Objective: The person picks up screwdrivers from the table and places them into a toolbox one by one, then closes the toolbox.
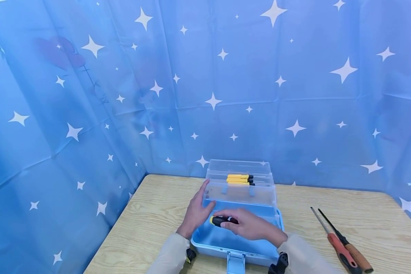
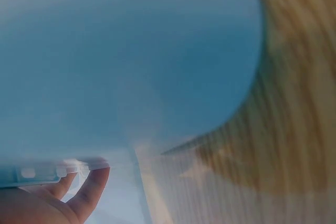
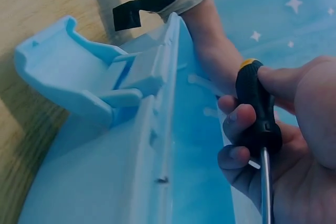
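Note:
My right hand (image 1: 248, 225) grips a screwdriver (image 1: 220, 220) by its black handle with a yellow end, over the open blue toolbox (image 1: 210, 243). In the right wrist view, the fingers wrap the handle and the metal shaft (image 3: 266, 182) runs down out of frame. My left hand (image 1: 196, 211) rests at the toolbox's left side, with its straight fingers at the edge of the raised clear lid section (image 1: 238, 193) and its thumb over the opening. Three yellow-handled screwdrivers (image 1: 238, 180) with black collars lie in that raised section.
On the right of the wooden table (image 1: 130, 224) lie two long screwdrivers, one with a red and black handle (image 1: 342, 251), one with a wooden handle (image 1: 359, 257). The toolbox latch (image 1: 236, 262) hangs open at the front. A starry blue curtain (image 1: 191, 76) stands behind.

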Motion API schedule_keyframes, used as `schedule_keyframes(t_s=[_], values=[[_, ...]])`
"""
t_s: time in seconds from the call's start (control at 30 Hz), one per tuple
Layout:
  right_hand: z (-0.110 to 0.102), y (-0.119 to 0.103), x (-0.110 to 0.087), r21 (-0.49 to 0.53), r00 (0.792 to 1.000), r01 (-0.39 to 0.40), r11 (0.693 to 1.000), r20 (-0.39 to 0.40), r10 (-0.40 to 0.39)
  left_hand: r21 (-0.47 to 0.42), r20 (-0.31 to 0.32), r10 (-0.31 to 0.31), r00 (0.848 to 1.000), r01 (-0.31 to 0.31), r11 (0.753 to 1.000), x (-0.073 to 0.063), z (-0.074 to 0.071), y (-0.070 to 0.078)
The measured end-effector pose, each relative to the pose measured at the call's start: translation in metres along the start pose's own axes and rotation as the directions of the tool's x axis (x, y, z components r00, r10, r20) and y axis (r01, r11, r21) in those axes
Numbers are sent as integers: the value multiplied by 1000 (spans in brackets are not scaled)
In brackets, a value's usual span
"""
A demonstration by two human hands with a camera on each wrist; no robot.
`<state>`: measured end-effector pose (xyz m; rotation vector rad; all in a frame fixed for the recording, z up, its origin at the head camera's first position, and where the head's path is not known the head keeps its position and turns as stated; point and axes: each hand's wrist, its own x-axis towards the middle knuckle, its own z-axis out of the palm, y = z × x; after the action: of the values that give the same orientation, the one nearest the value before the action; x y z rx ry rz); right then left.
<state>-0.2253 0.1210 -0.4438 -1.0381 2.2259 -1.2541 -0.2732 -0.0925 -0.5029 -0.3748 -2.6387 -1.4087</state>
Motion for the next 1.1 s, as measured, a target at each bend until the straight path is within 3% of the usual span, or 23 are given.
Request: schedule_keyframes(t_s=[0.47, 1.1], values=[[11, 12, 4, 56, 999, -21, 998, 46, 19, -1, 1, -9, 1000, 9, 1000, 1, 0, 1], [16, 32, 10, 23, 997, -22, 999, 72, 20, 1, 6, -21, 1000, 21, 1000, 4, 1, 0]])
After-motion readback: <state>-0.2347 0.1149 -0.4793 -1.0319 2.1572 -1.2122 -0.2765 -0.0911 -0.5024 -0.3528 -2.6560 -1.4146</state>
